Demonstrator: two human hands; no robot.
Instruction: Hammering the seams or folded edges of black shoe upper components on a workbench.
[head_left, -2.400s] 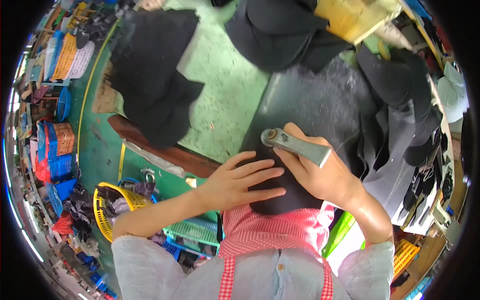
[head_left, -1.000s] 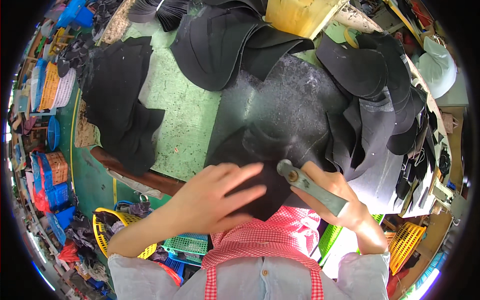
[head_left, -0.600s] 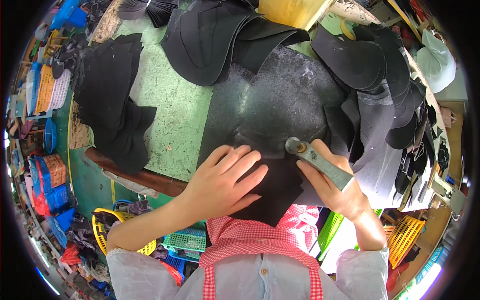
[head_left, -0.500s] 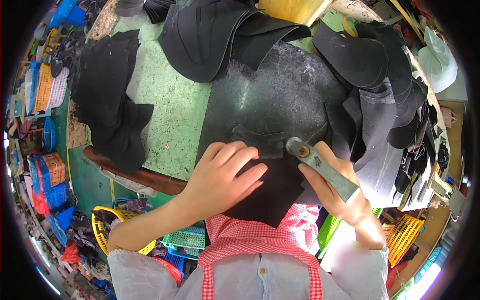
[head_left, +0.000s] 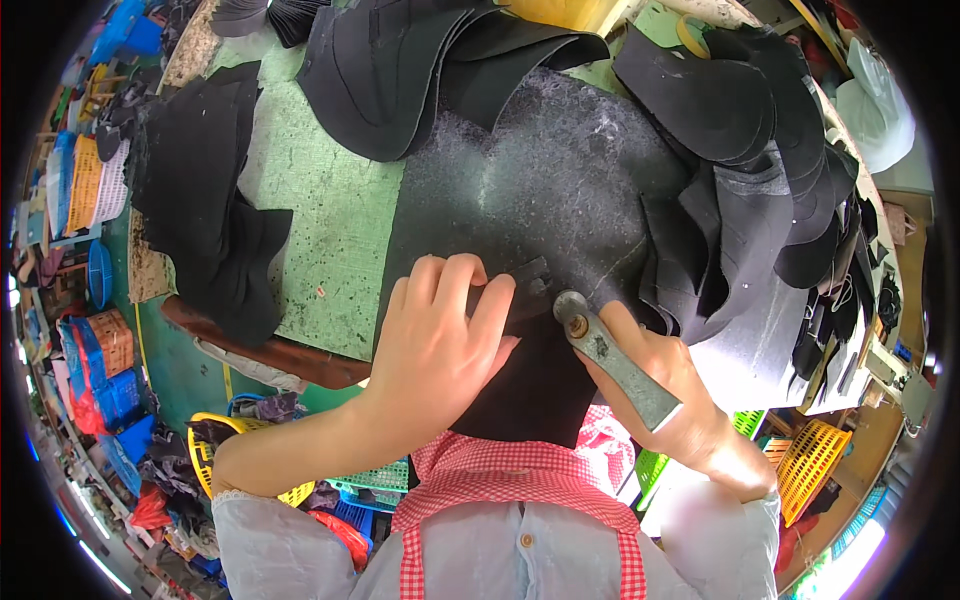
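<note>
My right hand (head_left: 665,365) is closed round a hammer whose handle is mostly hidden. Its grey metal head (head_left: 622,368) shows a round face close to the work and a flared end near my wrist. My left hand (head_left: 440,335) rests over a black sheet piece (head_left: 525,390), fingers bent and apart, fingertips partly hidden. That piece hangs over the table's near edge toward my red checked apron. A narrow black strip (head_left: 530,283) lies at its far edge, between my left fingers and the hammer face.
A dark, scuffed board (head_left: 520,190) covers the middle of the green table (head_left: 340,250). Stacked black cut pieces lie at the left (head_left: 200,200), at the back (head_left: 375,90) and at the right (head_left: 710,110). Yellow baskets stand below at the left (head_left: 203,465) and right (head_left: 818,465).
My left hand has shifted a little and its fingers are more upright, covering more of the strip. The hammer has moved slightly left and nearer, along with my right hand.
</note>
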